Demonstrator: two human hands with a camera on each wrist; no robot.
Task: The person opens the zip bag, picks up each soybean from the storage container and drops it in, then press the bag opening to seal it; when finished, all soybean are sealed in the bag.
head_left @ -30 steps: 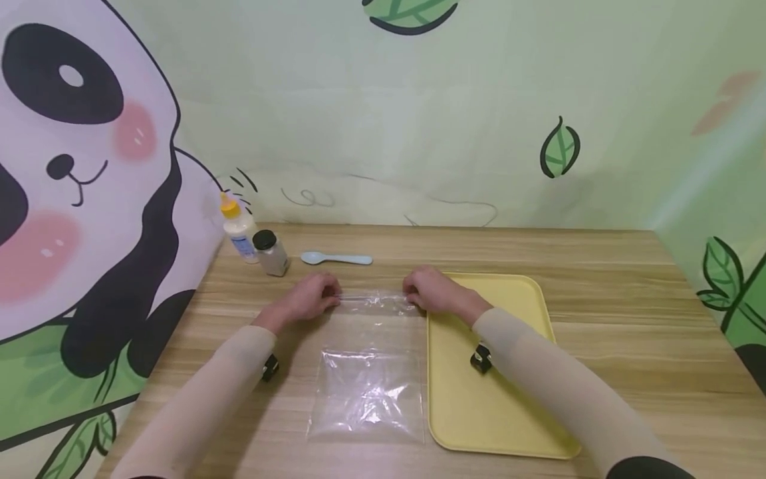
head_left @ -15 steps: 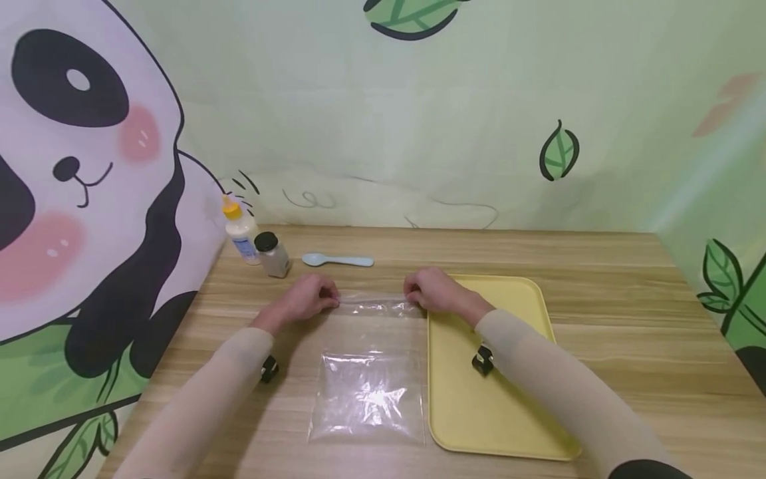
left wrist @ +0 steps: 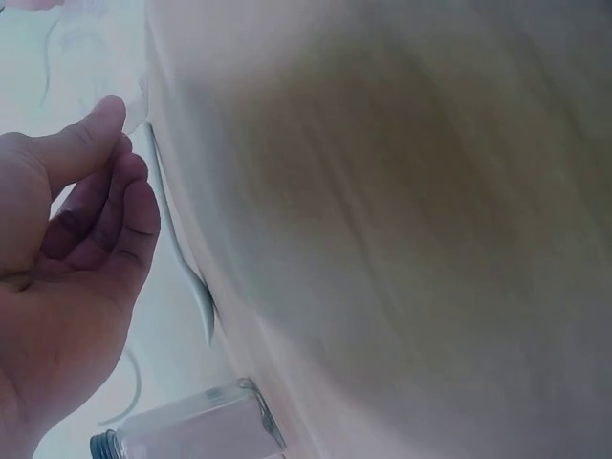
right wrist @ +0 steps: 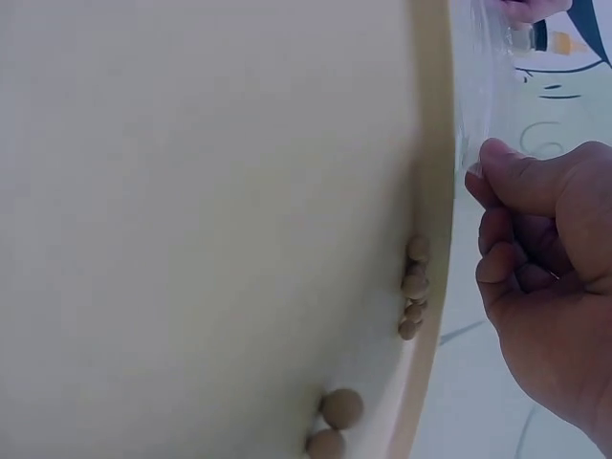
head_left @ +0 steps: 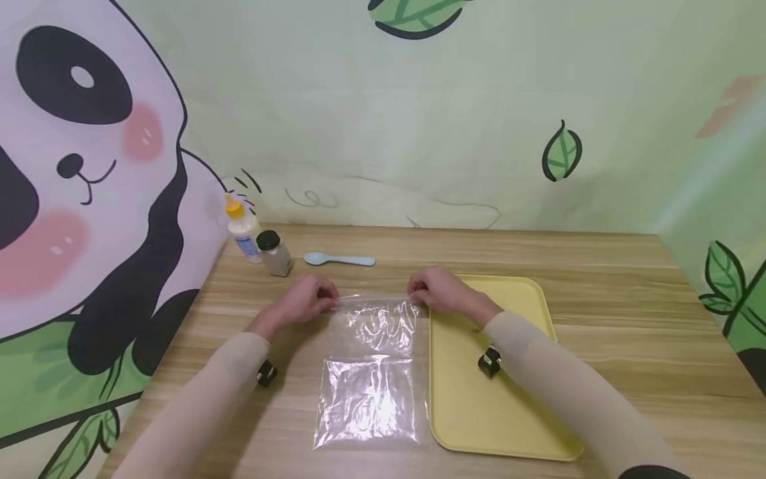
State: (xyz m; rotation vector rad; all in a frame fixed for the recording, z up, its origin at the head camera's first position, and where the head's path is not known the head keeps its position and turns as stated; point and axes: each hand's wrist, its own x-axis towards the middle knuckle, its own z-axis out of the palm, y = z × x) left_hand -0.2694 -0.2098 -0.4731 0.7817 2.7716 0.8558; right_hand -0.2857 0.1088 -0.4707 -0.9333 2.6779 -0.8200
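Where the left and back edges of the counter (head_left: 628, 286) meet, a white bottle (head_left: 245, 237) with a yellow nozzle stands upright, with a black-capped jar (head_left: 276, 258) just beside it; a pale blue spoon (head_left: 340, 260) lies to their right, near the back edge. Left hand (head_left: 306, 297): fingers curled, thumb and fingertips pinching the far left corner of the clear bag (head_left: 372, 399). Bag lies mid-counter, long side just beside the tray. Change noted: crinkled glare has spread over its far half, while both hands have barely moved. Reading: film probably tugged or tilted slightly, so the two-corner hold seems to be working on it; whether its layers have parted, cannot tell. Right hand (head_left: 441, 290): likewise curled, pinching the far right corner. Yellow tray (head_left: 473, 412) under the right forearm; brown balls (right wrist: 341, 408) lie inside its rim.
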